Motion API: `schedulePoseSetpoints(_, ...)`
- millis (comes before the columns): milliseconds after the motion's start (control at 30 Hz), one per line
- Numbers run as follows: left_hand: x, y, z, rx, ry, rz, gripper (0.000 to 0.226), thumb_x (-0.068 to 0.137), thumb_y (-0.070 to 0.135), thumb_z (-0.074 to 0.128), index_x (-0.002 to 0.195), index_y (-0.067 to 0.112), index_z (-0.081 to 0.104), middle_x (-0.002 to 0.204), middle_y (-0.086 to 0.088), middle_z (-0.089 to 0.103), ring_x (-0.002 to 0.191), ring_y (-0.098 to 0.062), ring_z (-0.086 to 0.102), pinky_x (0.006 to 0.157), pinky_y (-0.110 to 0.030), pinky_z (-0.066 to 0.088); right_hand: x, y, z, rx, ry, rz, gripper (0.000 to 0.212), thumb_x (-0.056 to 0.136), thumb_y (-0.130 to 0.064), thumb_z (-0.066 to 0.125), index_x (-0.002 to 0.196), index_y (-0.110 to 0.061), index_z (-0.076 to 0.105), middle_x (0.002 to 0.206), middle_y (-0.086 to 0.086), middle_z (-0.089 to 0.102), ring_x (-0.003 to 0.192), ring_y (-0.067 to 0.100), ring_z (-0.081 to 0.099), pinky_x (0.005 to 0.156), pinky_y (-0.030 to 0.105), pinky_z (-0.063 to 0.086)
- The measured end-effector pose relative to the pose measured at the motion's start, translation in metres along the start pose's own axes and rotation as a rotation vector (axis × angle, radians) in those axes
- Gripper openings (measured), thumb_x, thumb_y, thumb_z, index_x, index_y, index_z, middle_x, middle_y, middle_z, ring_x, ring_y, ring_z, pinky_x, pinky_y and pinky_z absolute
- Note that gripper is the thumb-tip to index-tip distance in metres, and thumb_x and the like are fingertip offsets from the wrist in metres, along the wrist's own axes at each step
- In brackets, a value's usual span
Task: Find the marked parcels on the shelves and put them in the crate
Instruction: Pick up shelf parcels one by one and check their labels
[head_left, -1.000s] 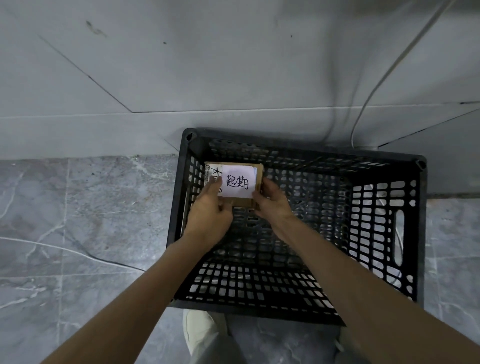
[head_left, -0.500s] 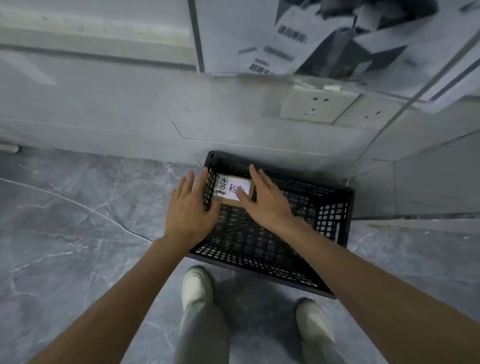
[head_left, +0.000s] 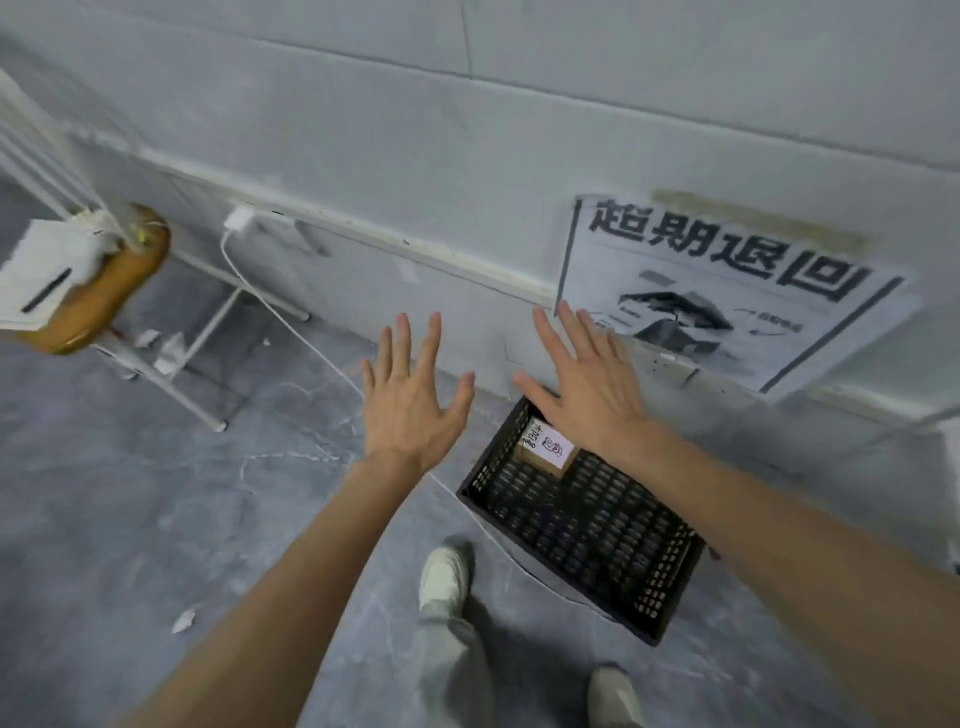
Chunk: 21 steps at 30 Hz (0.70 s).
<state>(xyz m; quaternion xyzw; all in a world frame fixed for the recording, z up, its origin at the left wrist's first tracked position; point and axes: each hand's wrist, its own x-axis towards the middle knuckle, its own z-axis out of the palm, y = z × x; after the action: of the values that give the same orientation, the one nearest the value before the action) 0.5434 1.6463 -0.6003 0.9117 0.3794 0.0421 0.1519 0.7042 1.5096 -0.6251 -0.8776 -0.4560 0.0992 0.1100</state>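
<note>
hands lifted clear, now empty | parcel (head_left: 548, 450) in crate (head_left: 582, 525)

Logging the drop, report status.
Left hand and right hand open, empty. Parcel lies in crate, far corner. Nothing in the way.

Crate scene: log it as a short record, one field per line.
crate: black slotted crate on the grey floor by the wall
parcel: one small brown parcel with a handwritten white label, lying in the crate's far corner
left hand: left hand open, fingers spread, holding nothing
right hand: right hand open above the crate, holding nothing
wall: printed poster above the crate
cable: white cable running across the floor
</note>
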Motion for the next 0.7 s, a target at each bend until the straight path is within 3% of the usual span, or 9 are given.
schedulePoseSetpoints(400, -0.11, -0.037, -0.199, 0.011, 0.268, -0.155, 0.078, 0.092, 0.07, 0.026, 0.159, 0.038, 0.003, 0.169, -0.005, 0.003, 0.156, -0.025, -0.002, 0.124, -0.055, 0.005, -0.042, -0.124, -0.152, -0.044, 0.174, -0.176, 0.081, 0.096, -0.072, 0.022, 0.16, -0.029, -0.003, 0.168, 0.009, 0.002, 0.155, 0.026, 0.007, 0.124, 0.051, 0.008)
schedulePoseSetpoints(700, -0.222, -0.105, -0.363, 0.08, 0.445, -0.22, 0.078, 0.093, 0.069, 0.028, 0.159, 0.039, -0.001, 0.169, -0.003, -0.002, 0.156, -0.023, -0.005, 0.124, -0.054, 0.003, -0.093, -0.278, -0.251, -0.035, 0.298, -0.312, 0.082, 0.093, -0.073, 0.017, 0.16, -0.029, -0.002, 0.168, 0.008, 0.005, 0.155, 0.026, 0.008, 0.124, 0.051, 0.008)
